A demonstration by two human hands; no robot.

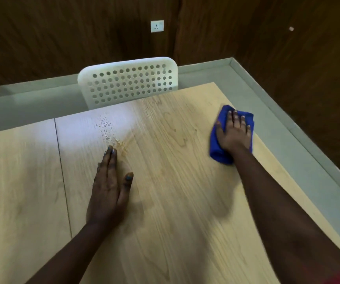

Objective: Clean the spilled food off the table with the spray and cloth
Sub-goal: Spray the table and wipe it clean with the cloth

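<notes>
A light wooden table (pixel 175 181) fills the view. My right hand (pixel 233 133) presses flat on a folded blue cloth (pixel 220 148) near the table's far right edge. My left hand (pixel 108 189) lies flat on the table, fingers together and holding nothing. Just beyond its fingertips a patch of clear droplets (pixel 106 130) glistens on the wood. No spray bottle is in view.
A white perforated plastic chair (pixel 128 83) stands behind the table's far edge. A seam (pixel 62 171) runs between two tabletop panels at the left. Grey floor (pixel 288 124) lies to the right, with dark wood wall panels and a socket (pixel 157 26) beyond.
</notes>
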